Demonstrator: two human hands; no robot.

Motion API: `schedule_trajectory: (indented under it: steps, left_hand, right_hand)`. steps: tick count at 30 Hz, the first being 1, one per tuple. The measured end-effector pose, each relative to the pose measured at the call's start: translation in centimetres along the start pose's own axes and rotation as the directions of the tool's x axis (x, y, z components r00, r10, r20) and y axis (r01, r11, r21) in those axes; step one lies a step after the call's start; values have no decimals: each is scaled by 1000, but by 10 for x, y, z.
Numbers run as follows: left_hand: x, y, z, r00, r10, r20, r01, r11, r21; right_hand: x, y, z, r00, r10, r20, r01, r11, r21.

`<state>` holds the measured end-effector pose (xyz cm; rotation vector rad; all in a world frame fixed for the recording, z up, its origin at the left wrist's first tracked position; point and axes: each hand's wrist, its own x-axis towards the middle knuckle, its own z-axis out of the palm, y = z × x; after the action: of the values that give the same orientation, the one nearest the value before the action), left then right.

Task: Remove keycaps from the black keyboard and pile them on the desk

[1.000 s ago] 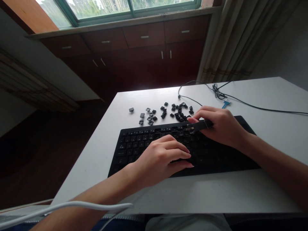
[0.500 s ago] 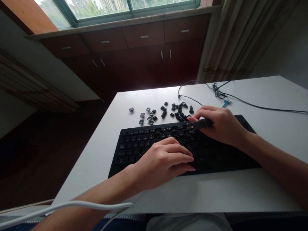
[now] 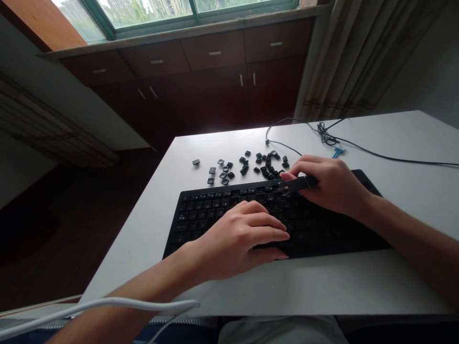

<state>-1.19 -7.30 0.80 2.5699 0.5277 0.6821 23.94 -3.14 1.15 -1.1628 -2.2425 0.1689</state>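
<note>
Pinching the keycap tool point(image 3: 297, 184) unmoved, right hand point(image 3: 332, 186) closed; left hand point(image 3: 238, 239) (flat, empty) stays on keyboard point(image 3: 201, 215).

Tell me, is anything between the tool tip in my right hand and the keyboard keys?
Nothing visible. The right hand holds the dark tool, its tip directly over the keyboard top rows; the left hand rests nearer, off to the side.

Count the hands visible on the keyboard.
2. The left hand lies flat on the keyboard; the right hand holds a thin tool over its top rows.
</note>
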Motion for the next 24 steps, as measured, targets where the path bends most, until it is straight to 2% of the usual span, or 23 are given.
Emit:
schedule_trajectory:
  steps: [4, 6, 9, 13, 17, 24]
  left_hand:
    - [-1, 1, 2, 998, 47, -30, -47, 999, 21]
    - [-1, 0, 0, 997, 59, -51, -59, 998, 2]
    - [-1, -2, -6, 996, 67, -55, -69, 997, -28]
    - [-2, -3, -15, 996, 90, -18, -90, 996, -11]
    - [-4, -4, -17, 988, 148, 47, -150, 988, 40]
    - [-7, -11, -10, 974, 226, -26, -222, 968, 121]
  right_hand:
    - [0, 2, -2, 999, 30, -16, -30, 999, 42]
    - [1, 7, -3, 993, 90, -70, -86, 994, 65]
    - [1, 18, -6, 957, 231, -175, -220, 972, 76]
    - [2, 31, -8, 916, 337, -217, -327, 942, 81]
    - [1, 33, -9, 910, 361, -206, -355, 932, 64]
    - [-1, 31, -7, 929, 324, -177, -319, 946, 56]
